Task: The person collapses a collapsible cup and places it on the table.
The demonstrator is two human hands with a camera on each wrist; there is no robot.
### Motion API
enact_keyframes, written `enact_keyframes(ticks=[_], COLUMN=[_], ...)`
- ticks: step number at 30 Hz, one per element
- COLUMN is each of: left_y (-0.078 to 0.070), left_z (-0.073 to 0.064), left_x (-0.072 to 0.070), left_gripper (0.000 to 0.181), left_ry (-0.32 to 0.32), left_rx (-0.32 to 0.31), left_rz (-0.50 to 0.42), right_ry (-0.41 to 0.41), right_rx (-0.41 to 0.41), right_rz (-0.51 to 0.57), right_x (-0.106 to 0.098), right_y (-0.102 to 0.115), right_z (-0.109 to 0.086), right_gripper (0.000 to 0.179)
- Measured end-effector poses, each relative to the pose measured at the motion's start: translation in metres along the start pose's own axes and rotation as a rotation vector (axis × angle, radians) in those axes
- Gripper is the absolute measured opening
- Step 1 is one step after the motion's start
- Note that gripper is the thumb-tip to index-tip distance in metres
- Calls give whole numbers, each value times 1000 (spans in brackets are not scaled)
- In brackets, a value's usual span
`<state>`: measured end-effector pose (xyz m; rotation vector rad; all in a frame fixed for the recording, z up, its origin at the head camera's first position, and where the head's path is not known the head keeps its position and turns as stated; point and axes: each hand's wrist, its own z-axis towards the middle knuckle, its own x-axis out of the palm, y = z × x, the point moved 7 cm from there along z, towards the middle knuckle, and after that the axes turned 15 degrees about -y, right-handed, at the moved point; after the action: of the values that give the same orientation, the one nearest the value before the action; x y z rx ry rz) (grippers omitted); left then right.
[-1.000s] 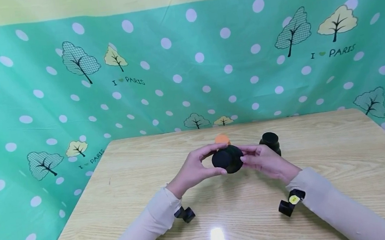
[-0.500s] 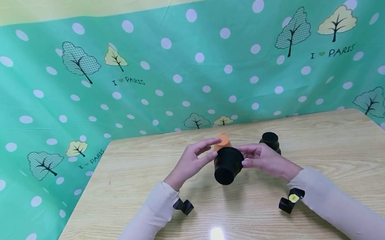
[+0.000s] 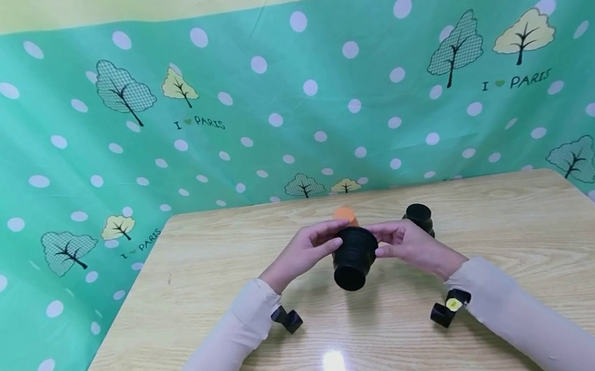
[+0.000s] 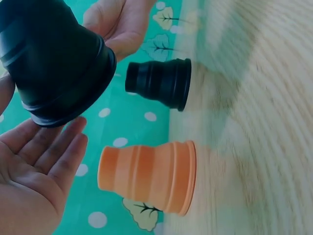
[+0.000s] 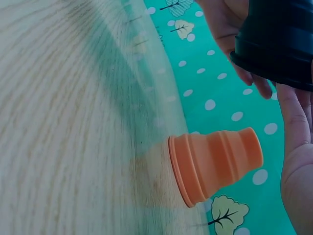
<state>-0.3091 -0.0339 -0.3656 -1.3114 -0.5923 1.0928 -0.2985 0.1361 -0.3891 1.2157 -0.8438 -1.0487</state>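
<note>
Above the middle of the table, both hands hold a black ribbed collapsible cup (image 3: 354,255), its narrow end tilted down towards me. My left hand (image 3: 306,250) grips it by the wide rim, thumb on the near side and fingers behind. On the other side of the rim, my right hand (image 3: 406,248) pinches it between thumb and fingers. An orange stepped cup (image 4: 146,178) stands upside down on the table behind the held cup, partly hidden by it in the head view. To the right stands another black cup (image 4: 159,83), also upside down, behind my right hand.
The light wood table (image 3: 217,256) reaches back to a green dotted cloth (image 3: 243,94) hanging behind it. A black wrist camera (image 3: 287,319) sits on the left sleeve, another wrist camera (image 3: 449,309) on the right.
The black cup has tilted, its narrow end swinging down and towards me, and shows more of its side. My left hand has moved from the narrow end to the rim. The right hand stays put.
</note>
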Motion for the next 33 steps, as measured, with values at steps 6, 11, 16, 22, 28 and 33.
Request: enact_keyframes(ticks=[6, 11, 16, 22, 28, 33], left_y=[0, 2, 4, 4, 1, 1], left_z=[1, 0, 1, 1, 2, 2], left_x=[2, 1, -1, 0, 2, 3], left_gripper=[39, 35, 32, 29, 32, 29], left_ry=[-20, -54, -143, -231, -239, -218], left_rx=[-9, -43, -98, -123, -75, -61], left_rz=[-8, -11, -28, -14, 40, 114], right_ry=[16, 1, -27, -128, -239, -266], right_rx=[-31, -67, -44, 69, 99, 55], right_rz=[8, -1, 31, 112, 18, -63], right_x=[-1, -2, -3, 2, 2, 2], right_y=[2, 3, 3, 2, 5, 10], right_z=[-1, -1, -2, -4, -2, -1], right_gripper=[43, 42, 44, 44, 46, 41])
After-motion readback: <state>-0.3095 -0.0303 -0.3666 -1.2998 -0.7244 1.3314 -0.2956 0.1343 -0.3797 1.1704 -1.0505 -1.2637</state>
